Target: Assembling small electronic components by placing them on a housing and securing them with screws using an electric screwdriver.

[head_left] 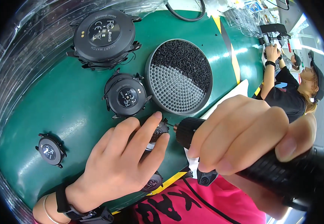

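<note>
My left hand [113, 160] rests on the green table with its fingers around a small black watch case [159, 131], pressing it down; much of the case is hidden under the fingers. My right hand [244, 130] is wrapped around a black electric screwdriver [188, 132]. The driver's thin bit points left at the edge of that watch case; whether it touches a screw I cannot make out. Just beyond stands a round grey tray [149, 76] with a dimpled floor, small black screws [184, 58] heaped over its far side.
Other black watch cases lie back-up: a large one [104, 37] at the far left, one [126, 95] beside the tray, one [51, 150] at left, one [153, 183] near my body. Clear plastic wrap [24, 56] lines the left edge. A co-worker [287, 87] sits at right.
</note>
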### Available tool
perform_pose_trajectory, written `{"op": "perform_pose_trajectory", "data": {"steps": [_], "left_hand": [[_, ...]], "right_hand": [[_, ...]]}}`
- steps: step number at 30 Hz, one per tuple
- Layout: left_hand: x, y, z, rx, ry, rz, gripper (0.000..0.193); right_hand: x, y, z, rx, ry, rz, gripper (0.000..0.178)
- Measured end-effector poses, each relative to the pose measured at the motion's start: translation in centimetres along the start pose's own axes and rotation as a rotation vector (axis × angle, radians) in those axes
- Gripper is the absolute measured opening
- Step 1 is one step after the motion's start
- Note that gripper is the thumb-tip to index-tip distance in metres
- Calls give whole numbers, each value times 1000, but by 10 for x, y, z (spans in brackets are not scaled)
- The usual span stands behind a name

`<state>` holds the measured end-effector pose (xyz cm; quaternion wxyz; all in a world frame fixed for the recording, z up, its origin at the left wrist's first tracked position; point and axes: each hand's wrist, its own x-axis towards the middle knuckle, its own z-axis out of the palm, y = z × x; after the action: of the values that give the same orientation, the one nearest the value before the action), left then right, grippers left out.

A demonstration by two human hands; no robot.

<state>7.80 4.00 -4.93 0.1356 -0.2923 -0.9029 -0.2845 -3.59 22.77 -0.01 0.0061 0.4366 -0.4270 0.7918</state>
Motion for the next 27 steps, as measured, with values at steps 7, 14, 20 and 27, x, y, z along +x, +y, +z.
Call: {"op": "perform_pose_trajectory", "data": {"steps": [7, 14, 20, 27], "left_hand": [[-1, 0, -1, 9, 17, 17, 25], [-5, 11, -14, 60, -60, -69, 44], [-9, 10, -14, 56, -55, -94, 51], [-2, 1, -3, -113, -100, -5, 44]], "right_hand": [[2, -4, 4, -10, 60, 24, 77], [5, -11, -1, -34, 118, 27, 78], [12, -5, -28, -225, -73, 22, 85], [9, -2, -32, -230, -110, 0, 87]]}}
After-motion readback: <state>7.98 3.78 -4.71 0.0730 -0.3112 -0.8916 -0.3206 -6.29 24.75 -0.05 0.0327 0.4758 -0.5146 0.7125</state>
